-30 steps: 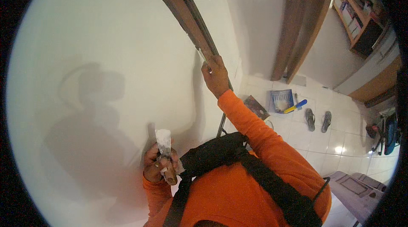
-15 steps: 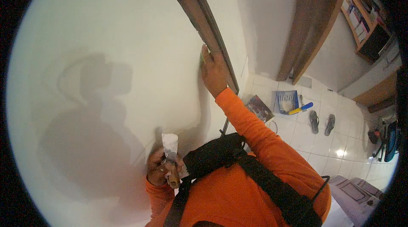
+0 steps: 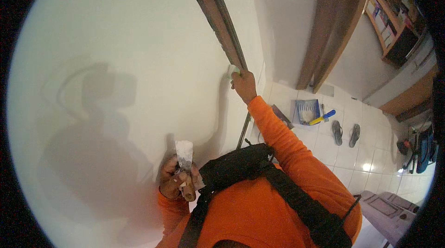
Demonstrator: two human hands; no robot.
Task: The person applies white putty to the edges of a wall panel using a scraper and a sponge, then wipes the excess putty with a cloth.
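Note:
My left hand [image 3: 172,180] is closed around a putty knife [image 3: 184,151], its paste-smeared blade pointing up and its wooden handle low in the fingers. Beside the handle a second thin pale-grey edge shows, mostly hidden. Further up, my right hand [image 3: 245,84] grips a small pale piece with a greenish edge [image 3: 233,70]; its exact kind cannot be made out. That hand is against the lower part of a brown wooden trim [image 3: 218,20], where it borders the white wall [image 3: 139,25].
On the tiled floor [image 3: 343,146] to the right are a blue tray [image 3: 308,112] with a yellow-and-blue handled tool [image 3: 323,117] across it, a dark box [image 3: 282,116] and grey flip-flops [image 3: 337,133]. A wooden door frame [image 3: 324,30] and a shelf [image 3: 384,20] stand beyond.
My right hand has moved down and slightly right along the trim, and more of the pale piece shows. My left hand still holds the putty knife in nearly the same place.

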